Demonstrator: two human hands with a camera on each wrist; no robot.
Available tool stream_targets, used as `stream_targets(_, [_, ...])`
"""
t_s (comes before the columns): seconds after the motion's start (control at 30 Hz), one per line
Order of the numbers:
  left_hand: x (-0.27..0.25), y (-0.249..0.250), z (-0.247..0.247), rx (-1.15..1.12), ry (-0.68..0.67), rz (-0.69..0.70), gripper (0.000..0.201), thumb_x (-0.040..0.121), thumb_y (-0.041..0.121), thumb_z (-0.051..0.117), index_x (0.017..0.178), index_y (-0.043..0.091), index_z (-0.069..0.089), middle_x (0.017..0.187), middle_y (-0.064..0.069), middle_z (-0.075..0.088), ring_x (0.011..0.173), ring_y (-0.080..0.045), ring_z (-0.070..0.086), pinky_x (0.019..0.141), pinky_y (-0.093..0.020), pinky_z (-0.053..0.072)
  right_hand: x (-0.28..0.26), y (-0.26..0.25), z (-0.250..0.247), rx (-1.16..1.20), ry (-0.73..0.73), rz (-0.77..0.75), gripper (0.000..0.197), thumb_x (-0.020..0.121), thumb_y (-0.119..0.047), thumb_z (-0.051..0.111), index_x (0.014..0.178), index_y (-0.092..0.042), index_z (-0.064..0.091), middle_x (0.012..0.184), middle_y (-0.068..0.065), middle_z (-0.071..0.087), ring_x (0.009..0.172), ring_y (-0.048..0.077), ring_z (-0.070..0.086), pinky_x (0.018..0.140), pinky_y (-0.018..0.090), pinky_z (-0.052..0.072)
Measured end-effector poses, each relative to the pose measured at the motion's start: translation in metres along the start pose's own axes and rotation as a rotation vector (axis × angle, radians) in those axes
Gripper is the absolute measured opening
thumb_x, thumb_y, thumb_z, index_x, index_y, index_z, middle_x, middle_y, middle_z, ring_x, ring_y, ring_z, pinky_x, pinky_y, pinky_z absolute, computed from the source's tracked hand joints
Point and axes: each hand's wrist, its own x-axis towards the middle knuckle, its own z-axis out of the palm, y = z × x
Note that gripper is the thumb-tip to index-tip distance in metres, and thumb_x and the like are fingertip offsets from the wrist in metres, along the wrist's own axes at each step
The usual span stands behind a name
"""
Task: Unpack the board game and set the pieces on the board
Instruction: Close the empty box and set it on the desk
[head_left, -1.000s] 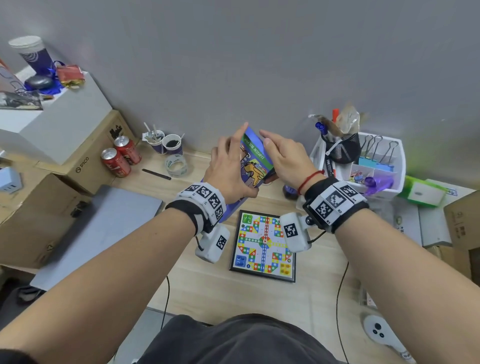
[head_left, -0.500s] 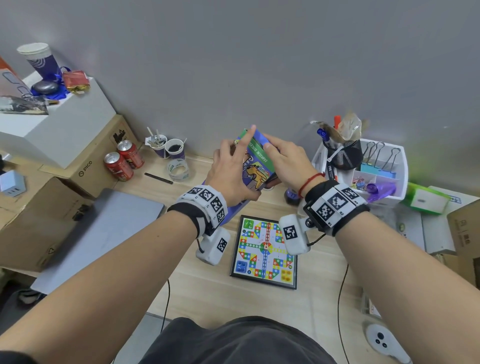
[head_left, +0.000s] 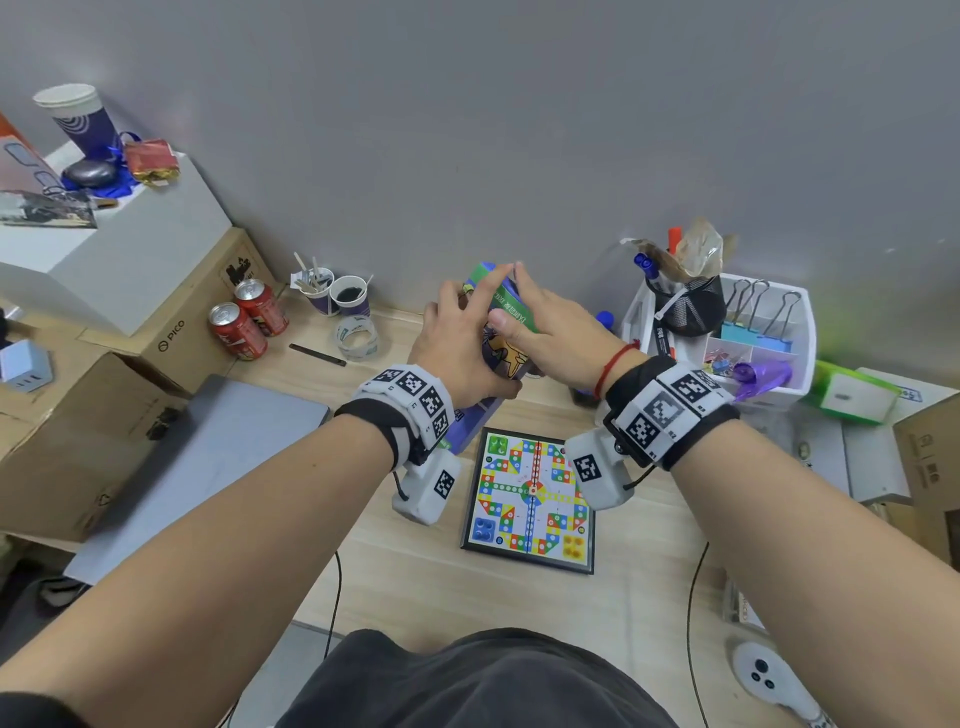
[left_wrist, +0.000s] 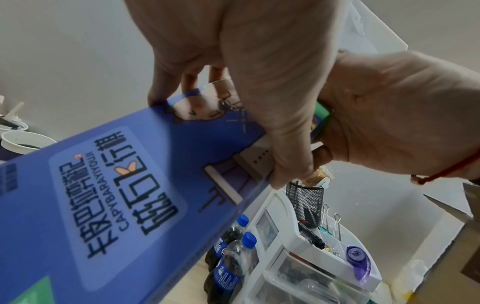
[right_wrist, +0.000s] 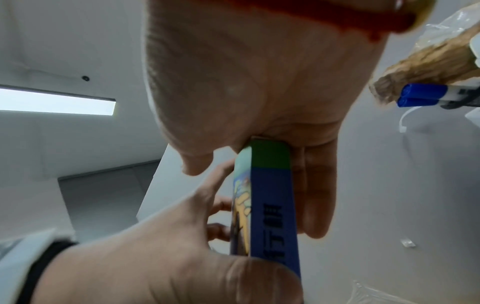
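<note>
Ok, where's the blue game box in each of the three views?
Head: blue game box upper centre, between both hands, above the board.
Left wrist: fills the lower left.
Right wrist: edge-on, lower centre.
Shared landmark: the green band at the box's end.

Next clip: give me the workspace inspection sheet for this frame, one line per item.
Surface: light wooden desk.
Job's things: game board lies flat and open, no pieces seen on it; blue game box held tilted above the desk.
Clutter: two red cans, paper cups, tape roll, white organiser, laptop.
Grippers: left hand and right hand both grip the box.
Cables: black cable crosses the desk.
Surroundings: grey wall, cardboard boxes.
</note>
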Motion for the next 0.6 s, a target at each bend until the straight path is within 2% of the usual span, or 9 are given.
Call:
stream_targets(0.07, [0.000,-0.005,0.000,-0.032,0.013,-0.041,0.117,0.040,0.046,0.082,0.138,0.050,0.019,0.117,-0.004,0.035,0.105,-0.032,0.047,0.088,-0.048,0.051,-0.003,0.002,-0.003,0.084,0.026,0.008,0.062,0.098,-0.049,0.035,0.150,-0.017,0.023,0.120,0.011,0.064,0.092,0.026,0.068,0.089,0.040,0.052])
stream_targets(0.13, [0.002,-0.010,-0.001,-0.045,0.016,-0.087,0.114,0.039,0.047,0.083,0.135,0.048,0.021,0.116,-0.004,0.034,0.105,-0.032,0.050,0.087,-0.048,0.052,-0.005,0.005,-0.001,0.106,0.071,0.008,0.049,0.099,-0.043,0.039,0.144,-0.023,0.039,0.099,0.004,0.071,0.074,0.019,0.071,0.085,0.038,0.054])
stream_targets(0.27, [0.003,-0.012,-0.002,0.005,-0.032,-0.117,0.119,0.041,0.045,0.086,0.139,0.050,0.018,0.115,-0.004,0.034,0.106,-0.030,0.048,0.087,-0.046,0.052,-0.003,0.012,0.006,0.100,0.069,-0.017,0.040,0.099,-0.039,0.042,0.137,-0.026,0.049,0.092,0.004,0.072,0.071,0.016,0.070,0.079,0.039,0.057])
stream_targets(0.43, [0.005,-0.013,-0.003,0.063,-0.116,-0.075,0.132,0.046,0.051,0.082,0.145,0.057,-0.006,0.121,-0.004,0.037,0.113,-0.030,0.045,0.091,-0.047,0.048,0.008,0.023,0.011,0.372,0.022,0.119,0.044,0.093,-0.042,0.053,0.135,-0.027,0.050,0.094,0.007,0.073,0.073,0.024,0.073,0.070,0.040,0.061])
stream_targets(0.53, [0.008,-0.016,-0.002,0.021,-0.121,-0.043,0.141,0.044,0.062,0.082,0.147,0.049,-0.013,0.131,-0.004,0.040,0.123,-0.028,0.043,0.099,-0.049,0.044,0.014,0.033,0.021,0.488,0.054,0.174,0.031,0.093,-0.037,0.055,0.123,-0.027,0.058,0.090,0.010,0.073,0.070,0.028,0.073,0.068,0.046,0.061])
stream_targets(0.6, [0.011,-0.030,0.002,-0.133,-0.142,-0.137,0.139,0.045,0.071,0.080,0.152,0.037,-0.003,0.140,0.001,0.042,0.128,-0.020,0.042,0.105,-0.043,0.040,0.018,0.041,0.025,0.527,0.113,0.229,0.029,0.095,-0.036,0.052,0.120,-0.023,0.060,0.090,0.014,0.072,0.070,0.030,0.073,0.069,0.049,0.061])
